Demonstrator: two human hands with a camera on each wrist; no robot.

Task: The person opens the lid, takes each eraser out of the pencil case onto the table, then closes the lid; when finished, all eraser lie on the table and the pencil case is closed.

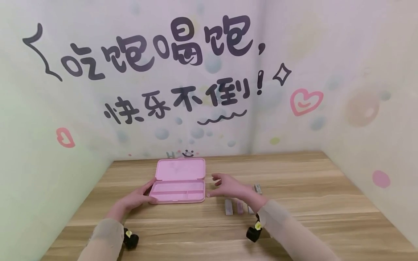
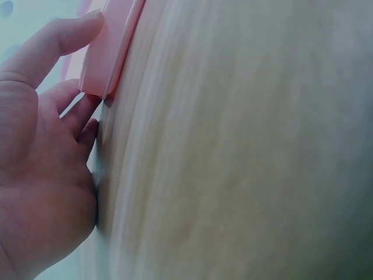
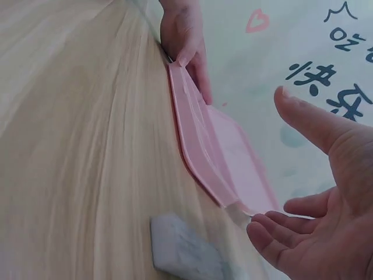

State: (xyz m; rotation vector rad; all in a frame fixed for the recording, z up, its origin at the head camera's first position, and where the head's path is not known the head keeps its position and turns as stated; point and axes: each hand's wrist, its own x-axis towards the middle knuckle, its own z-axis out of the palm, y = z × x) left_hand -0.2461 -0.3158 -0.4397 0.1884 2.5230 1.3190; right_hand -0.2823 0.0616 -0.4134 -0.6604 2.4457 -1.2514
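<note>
A pink pencil case lies on the wooden table with its lid raised at the back. Its compartments look bare. My left hand grips the case's left end; in the left wrist view the thumb presses the case's edge while the other fingers reach behind it. Just off the right end, my right hand hovers with fingers spread and loosely bent, holding nothing. Near that hand lie a greyish block, a pinkish block and another grey block, like small erasers. A further block is partly hidden by the right wrist.
The wooden table runs back to a printed wall close behind the lid. Side walls stand at left and right. In the right wrist view, a pale block sits near the case's right end.
</note>
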